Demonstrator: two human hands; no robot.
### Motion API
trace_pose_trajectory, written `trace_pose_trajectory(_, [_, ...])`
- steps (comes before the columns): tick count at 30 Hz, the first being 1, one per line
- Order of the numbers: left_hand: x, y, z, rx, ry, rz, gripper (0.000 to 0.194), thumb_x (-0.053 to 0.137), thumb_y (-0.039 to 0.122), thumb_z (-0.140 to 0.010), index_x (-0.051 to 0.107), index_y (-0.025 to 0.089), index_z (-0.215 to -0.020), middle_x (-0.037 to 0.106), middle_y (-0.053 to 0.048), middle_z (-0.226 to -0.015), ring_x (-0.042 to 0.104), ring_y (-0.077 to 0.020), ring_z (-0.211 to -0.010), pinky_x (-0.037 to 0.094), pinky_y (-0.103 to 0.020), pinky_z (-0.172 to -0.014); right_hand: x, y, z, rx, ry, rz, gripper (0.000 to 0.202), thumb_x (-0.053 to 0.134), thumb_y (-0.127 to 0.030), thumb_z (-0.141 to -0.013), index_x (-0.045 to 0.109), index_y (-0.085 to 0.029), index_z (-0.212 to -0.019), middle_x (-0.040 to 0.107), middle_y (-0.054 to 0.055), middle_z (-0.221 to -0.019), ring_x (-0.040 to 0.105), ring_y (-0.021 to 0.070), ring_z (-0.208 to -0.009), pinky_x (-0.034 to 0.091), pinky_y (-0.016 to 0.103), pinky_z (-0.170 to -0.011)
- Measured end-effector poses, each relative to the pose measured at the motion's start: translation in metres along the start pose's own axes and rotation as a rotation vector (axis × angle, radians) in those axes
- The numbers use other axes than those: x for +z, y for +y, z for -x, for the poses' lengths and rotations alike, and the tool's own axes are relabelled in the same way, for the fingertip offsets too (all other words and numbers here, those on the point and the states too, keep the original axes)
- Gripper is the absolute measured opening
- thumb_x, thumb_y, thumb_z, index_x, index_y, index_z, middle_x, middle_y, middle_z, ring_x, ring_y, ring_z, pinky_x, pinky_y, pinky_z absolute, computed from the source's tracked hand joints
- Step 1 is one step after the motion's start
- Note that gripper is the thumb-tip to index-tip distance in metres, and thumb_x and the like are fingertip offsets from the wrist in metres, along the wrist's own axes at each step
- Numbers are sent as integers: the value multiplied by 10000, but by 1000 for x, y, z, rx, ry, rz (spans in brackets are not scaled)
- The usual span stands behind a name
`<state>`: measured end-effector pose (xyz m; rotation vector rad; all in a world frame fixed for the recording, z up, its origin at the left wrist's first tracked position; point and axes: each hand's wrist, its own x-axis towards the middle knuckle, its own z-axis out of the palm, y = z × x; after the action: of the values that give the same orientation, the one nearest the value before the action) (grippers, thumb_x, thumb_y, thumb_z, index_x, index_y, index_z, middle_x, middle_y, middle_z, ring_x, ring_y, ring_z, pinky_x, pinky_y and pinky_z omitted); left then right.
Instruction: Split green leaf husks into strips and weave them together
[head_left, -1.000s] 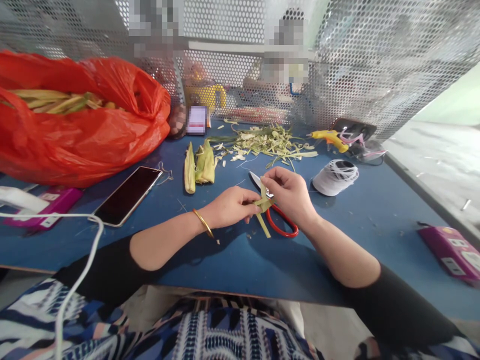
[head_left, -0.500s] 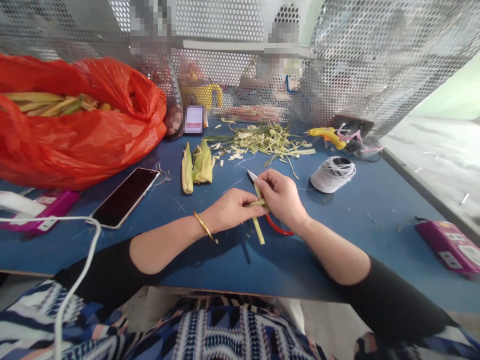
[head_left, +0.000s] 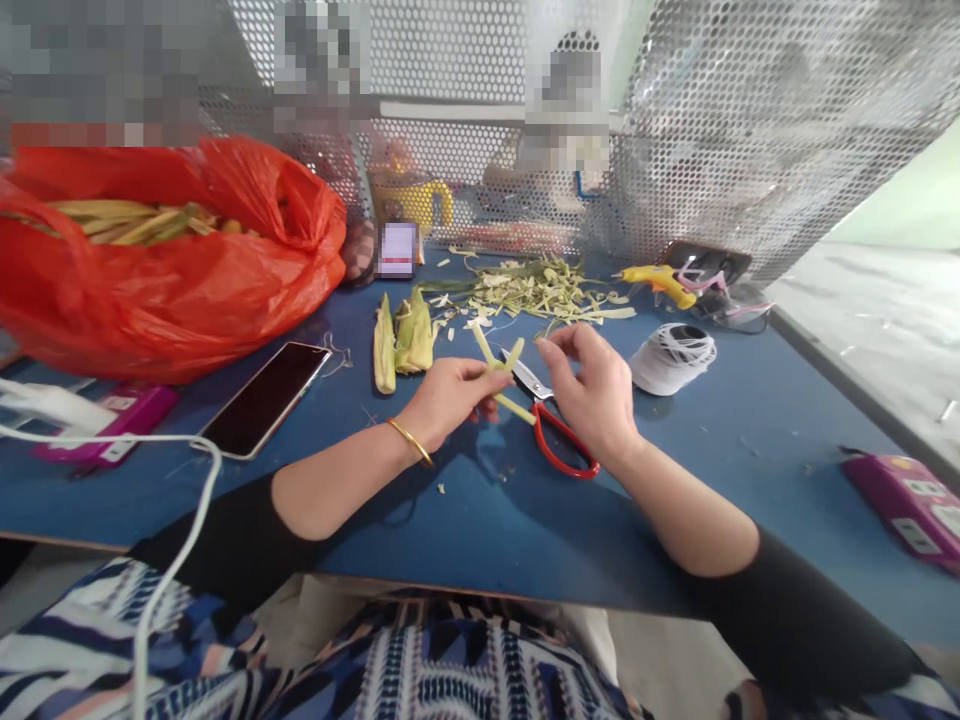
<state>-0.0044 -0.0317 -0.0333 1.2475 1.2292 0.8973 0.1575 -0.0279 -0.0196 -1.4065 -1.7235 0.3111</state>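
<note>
My left hand (head_left: 454, 395) pinches a pale green corn husk strip (head_left: 517, 408) between thumb and fingers; the strip is folded so that its ends cross and stick out. Just to its right is my right hand (head_left: 596, 385), apart from the strip, with thumb and forefinger pinched and the other fingers curled. Whatever is in that pinch, if anything, is too small to make out. Beneath and between the hands lie scissors (head_left: 564, 448) with red handles, their blades pointing away from me. Two folded corn husks (head_left: 414, 335) lie beyond my left hand.
A red plastic bag (head_left: 187, 300) of husks stands at the left. Husk scraps (head_left: 544, 288) are heaped at the back, near a yellow glue gun (head_left: 660, 283). White thread (head_left: 671, 362) sits right of my right hand. A phone (head_left: 266, 398) and purple boxes (head_left: 904, 505) lie at the sides.
My right hand has let go of the husk strip and moved right, away from my left hand. My left hand still holds the strip, now raised and turned. The scissors show more fully.
</note>
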Motion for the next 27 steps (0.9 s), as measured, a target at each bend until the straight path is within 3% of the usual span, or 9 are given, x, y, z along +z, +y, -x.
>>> trace_pose_trajectory(3, [-3, -1, -6, 56, 103, 11, 275, 677, 343, -789, 591, 156, -607, 538, 35, -467, 504, -83, -431, 321, -201, -437, -1, -4, 5, 22, -304, 55, 410, 494, -505, -882, 532, -207, -602, 525, -19, -523, 446, 126, -525, 306, 259, -540])
trace_pose_trajectory(6, [-5, -3, -8, 172, 124, -104, 361, 668, 341, -801, 514, 165, -525, 488, 52, -427, 446, -68, -419, 311, -201, -449, 6, -3, 10, -31, -521, -22, 373, 475, -431, -892, 520, -203, -600, 559, -17, -545, 469, 121, -527, 312, 247, -540])
trace_pose_trajectory(10, [-6, -5, -9, 223, 125, -162, 394, 644, 357, -820, 480, 174, -513, 446, 64, -398, 389, -58, -396, 285, -204, -447, 3, -1, 6, -103, -546, -17, 339, 470, -377, -882, 437, -206, -590, 481, -35, -525, 407, 105, -518, 285, 237, -531])
trace_pose_trajectory(14, [-4, -4, -10, 150, 96, -20, 352, 671, 367, -798, 511, 175, -550, 439, 70, -408, 379, -58, -377, 280, -205, -424, -11, -2, -5, -156, -642, 25, 360, 478, -374, -880, 396, -201, -576, 383, -53, -510, 328, 92, -522, 251, 235, -521])
trace_pose_trajectory(17, [-2, -2, -9, 63, 85, 118, 328, 723, 352, -763, 536, 164, -570, 438, 77, -431, 386, -48, -367, 299, -195, -403, -15, 0, -10, -147, -711, 91, 350, 481, -349, -891, 414, -197, -583, 417, -50, -519, 345, 94, -523, 250, 238, -529])
trace_pose_trajectory(20, [-4, 2, -9, -50, 83, 242, 267, 753, 304, -749, 584, 144, -620, 499, 60, -467, 461, -55, -385, 377, -186, -421, -13, 3, -10, -159, -659, 264, 314, 490, -313, -908, 481, -199, -615, 483, -37, -538, 404, 109, -528, 267, 249, -557])
trace_pose_trajectory(22, [-7, 6, -9, -122, 76, 323, 209, 739, 271, -770, 618, 130, -674, 563, 30, -504, 529, -74, -421, 439, -194, -457, -9, 6, -8, -260, -555, 398, 281, 490, -291, -925, 554, -201, -666, 553, -11, -591, 479, 135, -582, 305, 267, -617])
trace_pose_trajectory(27, [-14, 11, -9, -149, 20, 483, 124, 698, 209, -801, 659, 116, -728, 674, -47, -614, 654, -133, -559, 525, -228, -556, -3, 7, 1, -580, -117, 492, 215, 483, -284, -959, 667, -173, -950, 684, 84, -884, 586, 199, -807, 365, 323, -794])
